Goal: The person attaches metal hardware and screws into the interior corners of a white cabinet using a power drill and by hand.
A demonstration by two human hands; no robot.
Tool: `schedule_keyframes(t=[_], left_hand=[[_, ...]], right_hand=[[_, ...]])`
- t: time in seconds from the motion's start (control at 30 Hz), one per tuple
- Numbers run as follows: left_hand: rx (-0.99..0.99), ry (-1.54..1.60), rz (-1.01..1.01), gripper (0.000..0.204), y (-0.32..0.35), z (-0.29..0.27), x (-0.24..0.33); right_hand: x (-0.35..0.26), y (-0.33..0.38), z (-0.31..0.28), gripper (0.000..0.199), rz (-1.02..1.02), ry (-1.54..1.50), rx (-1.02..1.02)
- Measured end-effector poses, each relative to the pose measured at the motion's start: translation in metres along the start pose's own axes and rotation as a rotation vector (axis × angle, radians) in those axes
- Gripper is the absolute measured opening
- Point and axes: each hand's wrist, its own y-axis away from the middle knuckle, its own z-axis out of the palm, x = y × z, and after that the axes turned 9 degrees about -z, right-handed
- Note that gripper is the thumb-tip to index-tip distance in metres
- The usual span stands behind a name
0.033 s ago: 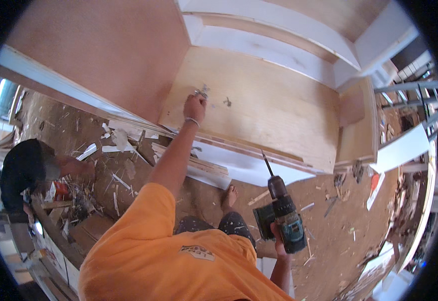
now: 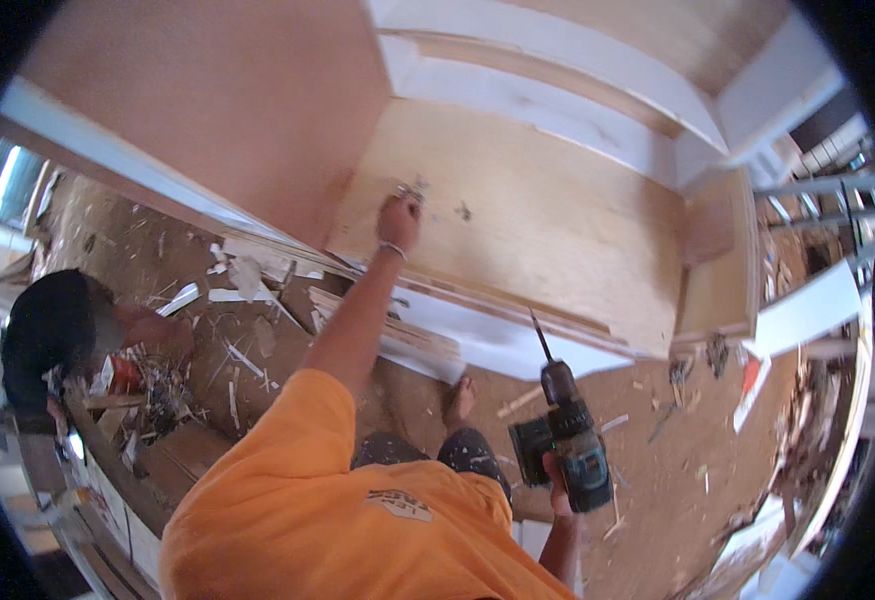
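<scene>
My left hand [image 2: 399,222] reaches onto a pale plywood panel [image 2: 547,230] inside a cabinet. Its fingers are pinched together at the near edge of a small pile of metal hardware [image 2: 417,186], probably screws. What sits between the fingertips, if anything, is too small to make out. A second little cluster of hardware [image 2: 464,212] lies just right of that hand. Low on the right, my right hand [image 2: 558,488] grips a dark teal cordless drill [image 2: 579,455]. The drill's long bit [image 2: 540,335] points up toward the panel's front edge.
A tall brown panel [image 2: 217,110] walls the cabinet's left side; white-edged shelves [image 2: 547,95] run along the back. Wood strips [image 2: 407,335] lie below the front edge. Offcuts litter the dirt floor [image 2: 657,500]. At left, another person in a black cap [image 2: 52,330] crouches beside debris.
The whole view has shifted slightly, with the cabinet a little lower and farther right. My left hand stays at the hardware pile, and the drill remains in my right hand.
</scene>
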Motion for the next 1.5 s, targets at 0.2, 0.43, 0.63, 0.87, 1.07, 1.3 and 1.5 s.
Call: schedule_keyframes(t=[0.2, 0.43, 0.63, 0.87, 1.07, 1.3, 1.5], left_hand=[[-0.252, 0.499, 0.01, 0.012, 0.019, -0.059, 0.04], [-0.466, 0.651, -0.191, 0.015, 0.105, -0.229, 0.01], [-0.436, 0.817, -0.455, 0.028, 0.177, -0.354, -0.102], [-0.37, 0.911, -0.677, 0.014, 0.225, -0.504, -0.226], [-0.171, 0.933, -0.774, 0.017, 0.234, -0.548, -0.302], [-0.228, 1.691, -1.036, 0.028, 0.163, -0.517, -0.388], [-0.237, 1.297, -0.814, 0.029, 0.052, -0.53, -0.383]], right_hand=[[0.025, -0.021, 0.015, 0.048, -0.079, -0.307, 0.014], [-0.039, -0.04, 0.075, 0.03, 0.034, -0.576, -0.236], [-0.061, -0.031, 0.149, 0.073, -0.223, -0.081, -0.4], [-0.143, 0.048, 0.301, 0.039, -0.319, -0.327, -0.465], [-0.233, 0.101, 0.4, 0.045, -0.205, -0.584, -0.717], [-0.278, 0.097, 0.463, 0.042, -0.267, -0.483, -0.72], [-0.253, 0.046, 0.502, 0.028, -0.333, -0.226, -0.55]])
